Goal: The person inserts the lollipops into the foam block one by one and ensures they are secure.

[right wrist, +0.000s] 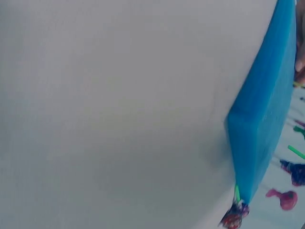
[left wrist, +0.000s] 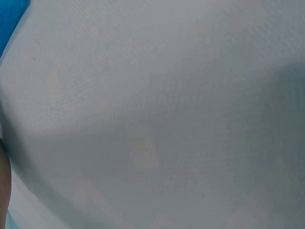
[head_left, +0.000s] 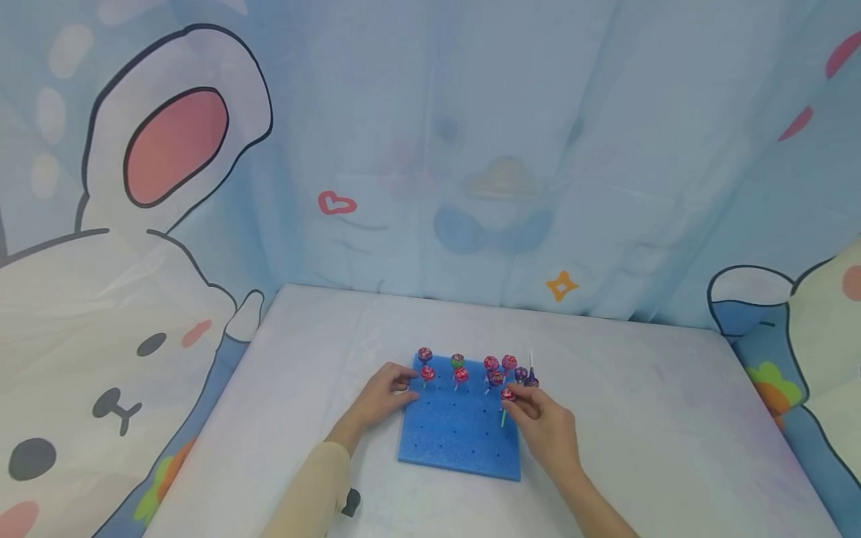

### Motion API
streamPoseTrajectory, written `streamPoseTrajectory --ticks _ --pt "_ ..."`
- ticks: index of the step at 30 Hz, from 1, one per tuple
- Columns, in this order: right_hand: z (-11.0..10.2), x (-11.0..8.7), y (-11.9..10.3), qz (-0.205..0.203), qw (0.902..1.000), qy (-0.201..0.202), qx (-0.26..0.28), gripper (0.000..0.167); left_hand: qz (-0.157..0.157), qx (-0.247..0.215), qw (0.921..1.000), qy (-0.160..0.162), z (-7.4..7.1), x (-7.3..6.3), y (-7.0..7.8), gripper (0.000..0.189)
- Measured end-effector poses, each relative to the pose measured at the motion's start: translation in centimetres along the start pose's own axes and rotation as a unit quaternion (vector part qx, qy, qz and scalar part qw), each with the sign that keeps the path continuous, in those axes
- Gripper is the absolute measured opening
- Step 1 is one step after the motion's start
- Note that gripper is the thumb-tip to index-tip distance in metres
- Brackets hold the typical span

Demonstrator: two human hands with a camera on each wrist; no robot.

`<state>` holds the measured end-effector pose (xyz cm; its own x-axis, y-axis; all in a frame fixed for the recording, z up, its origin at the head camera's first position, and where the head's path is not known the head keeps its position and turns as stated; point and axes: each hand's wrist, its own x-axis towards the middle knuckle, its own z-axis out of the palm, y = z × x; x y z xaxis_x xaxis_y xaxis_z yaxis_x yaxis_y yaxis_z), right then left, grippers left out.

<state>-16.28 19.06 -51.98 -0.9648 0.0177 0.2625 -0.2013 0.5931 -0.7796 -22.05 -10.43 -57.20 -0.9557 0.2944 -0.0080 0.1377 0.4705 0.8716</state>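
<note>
A blue foam board point(head_left: 444, 426) with rows of small holes lies on the table. Several wrapped lollipops stand in its far rows, among them a green one point(head_left: 458, 361) and a red one point(head_left: 427, 373). My right hand point(head_left: 548, 430) pinches a red-wrapped lollipop point(head_left: 507, 394) by its head, above the board's right side, its green stick pointing down. Whether the stick's tip touches the board cannot be told. At the board's left edge, my left hand point(head_left: 383, 394) rests with thumb and fingers apart. In the left wrist view only a corner of the board point(left wrist: 9, 19) shows.
Purple-wrapped lollipops point(head_left: 531, 382) lie by the board's far right corner, one with a white stick pointing up. In the right wrist view a lollipop point(right wrist: 233, 215) is beside the board's corner. A pale cloth covers the table point(head_left: 646, 418); a printed curtain point(head_left: 417, 149) hangs behind.
</note>
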Motion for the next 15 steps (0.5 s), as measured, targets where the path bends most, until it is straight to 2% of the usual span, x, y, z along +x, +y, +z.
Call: streamPoseTrajectory --ticks 4,10,15 --pt "1.1 -0.3 -1.0 -0.021 0.9986 0.000 0.049 0.026 0.001 0.001 1.0000 -0.002 0.0 -0.1 0.0 0.036" --pt "3.5 -0.4 -2.1 -0.060 0.9914 0.001 0.116 0.026 0.007 0.003 1.0000 -0.006 -0.1 -0.1 0.0 0.035" --pt "5.7 -0.1 -2.7 -0.043 0.9880 -0.012 0.148 0.026 0.007 0.003 0.9999 -0.008 -0.1 -0.1 0.0 0.034"
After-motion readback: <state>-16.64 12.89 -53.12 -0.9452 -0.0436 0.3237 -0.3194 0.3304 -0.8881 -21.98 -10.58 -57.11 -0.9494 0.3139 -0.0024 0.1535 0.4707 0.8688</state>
